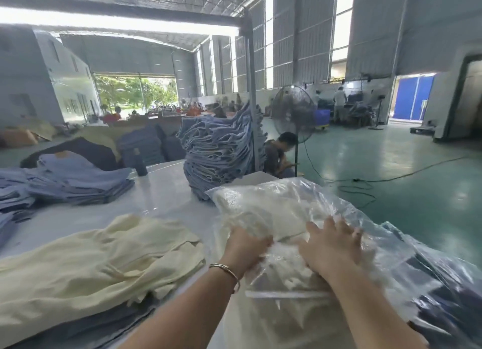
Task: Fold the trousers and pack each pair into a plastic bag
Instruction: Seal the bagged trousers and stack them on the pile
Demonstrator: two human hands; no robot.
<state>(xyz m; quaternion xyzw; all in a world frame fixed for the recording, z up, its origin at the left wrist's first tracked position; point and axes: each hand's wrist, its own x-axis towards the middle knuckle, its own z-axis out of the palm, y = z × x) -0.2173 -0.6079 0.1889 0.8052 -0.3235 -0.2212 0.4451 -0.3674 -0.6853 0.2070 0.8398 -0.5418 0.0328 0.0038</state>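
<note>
Head view. Plastic bag (300, 218): clear, holding a folded pair of cream trousers (263, 213); lies on the white table (167, 192), long axis running away from the person, open mouth at the near end by the wrists. Left hand (246, 247): fingers curled into the crumpled plastic at the bag's left side, gripping it; thin bracelet (225, 270) on the wrist. Right hand (331, 247): fingers spread and fairly straight, pressing flat on the bag's top; just beside the left hand, not touching. Left of the left hand: loose cream trousers (99, 265), heaped on darker fabric. Beyond the hands: tall stack of blue jeans (219, 150). Far left: low stacks of blue garments (67, 181). Right of the right hand: packed bags of dark clothes (430, 283). Beyond: standing fan (293, 114), seated person beside it.
</note>
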